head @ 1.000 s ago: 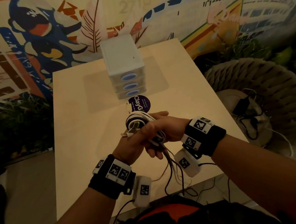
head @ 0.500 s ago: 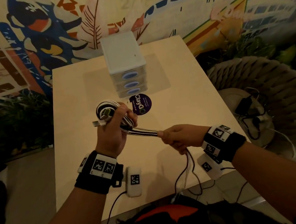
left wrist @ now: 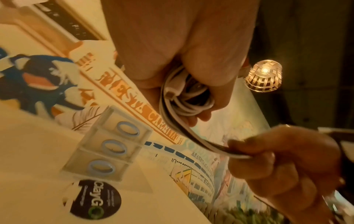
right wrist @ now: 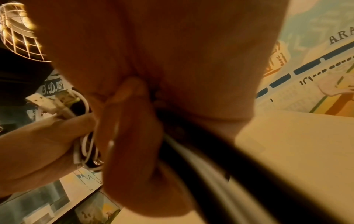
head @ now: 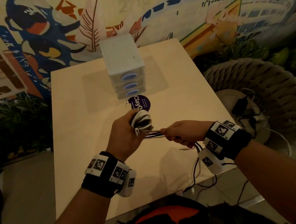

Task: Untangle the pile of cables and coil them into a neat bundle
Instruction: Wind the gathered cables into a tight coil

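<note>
The left hand is gripping the coil of black and white cables above the surface, fingers curled round its loops. The right hand is pinching the straight strands just beside it. Good practice: keeping the strands flat and taut, each new turn lying against the previous one.

Black wristbands, white tagged camera pods

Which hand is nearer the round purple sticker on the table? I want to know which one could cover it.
Left. The left hand, gripping the cable coil, hovers at the purple sticker's near edge; the right hand is farther back and right.
</note>
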Available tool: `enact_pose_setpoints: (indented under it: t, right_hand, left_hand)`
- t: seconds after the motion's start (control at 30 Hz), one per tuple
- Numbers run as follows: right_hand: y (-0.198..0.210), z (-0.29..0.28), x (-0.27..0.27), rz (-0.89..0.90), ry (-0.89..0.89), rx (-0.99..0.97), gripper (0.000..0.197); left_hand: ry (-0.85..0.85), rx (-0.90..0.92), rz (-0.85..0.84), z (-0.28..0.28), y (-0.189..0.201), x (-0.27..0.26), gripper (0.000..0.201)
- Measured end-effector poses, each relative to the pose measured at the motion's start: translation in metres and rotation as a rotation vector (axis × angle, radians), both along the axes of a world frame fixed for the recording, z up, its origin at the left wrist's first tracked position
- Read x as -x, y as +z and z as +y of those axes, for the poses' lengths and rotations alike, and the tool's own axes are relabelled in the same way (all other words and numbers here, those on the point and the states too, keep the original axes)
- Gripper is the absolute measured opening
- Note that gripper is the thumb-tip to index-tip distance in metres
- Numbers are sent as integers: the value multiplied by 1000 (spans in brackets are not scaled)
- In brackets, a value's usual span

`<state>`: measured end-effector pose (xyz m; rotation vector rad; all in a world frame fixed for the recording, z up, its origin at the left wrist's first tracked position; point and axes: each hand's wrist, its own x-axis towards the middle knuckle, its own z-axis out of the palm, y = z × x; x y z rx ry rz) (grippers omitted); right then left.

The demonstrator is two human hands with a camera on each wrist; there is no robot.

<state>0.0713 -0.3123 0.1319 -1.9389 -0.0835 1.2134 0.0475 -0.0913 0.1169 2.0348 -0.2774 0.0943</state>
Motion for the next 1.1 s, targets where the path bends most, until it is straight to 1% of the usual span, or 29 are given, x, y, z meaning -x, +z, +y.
enact_pose_setpoints:
  t: [0.07, 0.13, 0.2, 0.23, 0.3, 0.37, 0.5, 0.57, 0.63, 0.67, 0.73, 0.8, 0.9, 0.93, 0.97, 1.03, 1.1]
  right_hand:
    - [2, 2, -1, -3, -19, 8, 33]
    - [4, 6, -2, 5, -33, 20, 39]
    - [6, 8, -2, 8, -35, 38, 41]
    - [7, 9, -2, 5, -33, 48, 41]
    - [8, 9, -2, 7, -38, 58, 39]
    - [8, 10, -2, 23, -54, 58, 36]
    - [5, 12, -1, 96, -104, 71, 33]
    - [3, 14, 0, 123, -101, 81, 32]
    - [1, 17, 0, 123, -82, 86, 35]
    - [-1, 19, 0, 114, -71, 93, 40]
    - [-2, 24, 0, 64, -25, 122, 57]
    - [-1, 27, -1, -16, 33, 157, 73]
    - [4, 29, -5, -106, 164, 212, 86]
    - [7, 29, -7, -117, 218, 222, 85]
    - [8, 29, -8, -129, 277, 230, 80]
    - [10, 31, -8, -179, 375, 244, 63]
    - [9, 35, -7, -237, 415, 247, 51]
  left_hand:
    - [-62, -231, -79, 0, 1, 3, 22]
    - [-92, -324, -111, -1, 2, 6, 25]
    - [-92, -369, -119, -4, 4, 10, 35]
    - [-92, -423, -140, -6, 4, 12, 37]
    - [-87, -589, -206, -10, 4, 15, 30]
    - [-78, -729, -194, -13, 3, 17, 24]
    - [-118, -924, -148, -16, -4, 20, 33]
    - [-156, -944, -75, -16, -7, 17, 34]
    - [-187, -887, 34, -18, -9, 15, 27]
    - [-201, -862, 86, -19, -10, 15, 25]
    - [-215, -865, 122, -21, -13, 16, 29]
    - [-214, -930, 131, -21, -14, 16, 31]
    - [-238, -1015, 155, -20, -14, 17, 32]
    - [-245, -1018, 153, -19, -13, 17, 32]
    - [-246, -1015, 149, -19, -12, 17, 32]
    - [-239, -1059, 145, -19, -7, 18, 34]
    - [-230, -1121, 144, -24, -3, 19, 32]
